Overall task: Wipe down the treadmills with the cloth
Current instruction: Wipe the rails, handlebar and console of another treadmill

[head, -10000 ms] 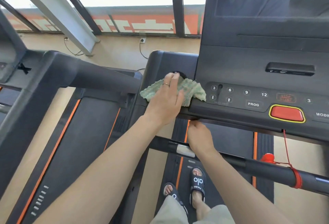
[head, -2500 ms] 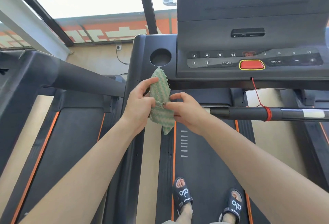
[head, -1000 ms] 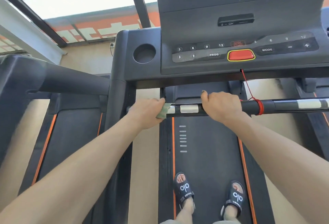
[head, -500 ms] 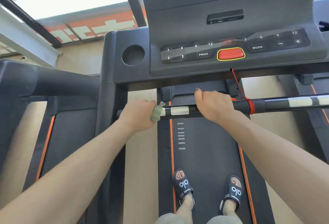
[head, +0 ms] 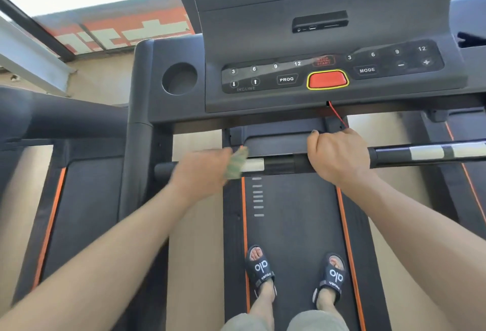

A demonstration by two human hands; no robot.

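I stand on a black treadmill belt (head: 294, 220) with orange side stripes. Its black crossbar handle (head: 281, 164) runs left to right in front of me, with a silver sensor patch on it. My left hand (head: 202, 172), blurred by motion, is wrapped around the bar's left end with the green cloth (head: 236, 163) bunched between palm and bar. My right hand (head: 339, 155) grips the bar's middle with closed fingers. The console (head: 328, 72) with number keys and a red stop button sits above the bar.
A round cup holder (head: 179, 78) sits left of the console. A red safety cord (head: 338, 116) hangs from the console down behind my right hand. A second treadmill (head: 79, 199) stands on the left, a third at the right edge. Windows lie ahead.
Earlier I wiped the console, then refolded the cloth with both hands. In the last second my left hand with the cloth has slid a little right along the bar; my right hand keeps its grip.
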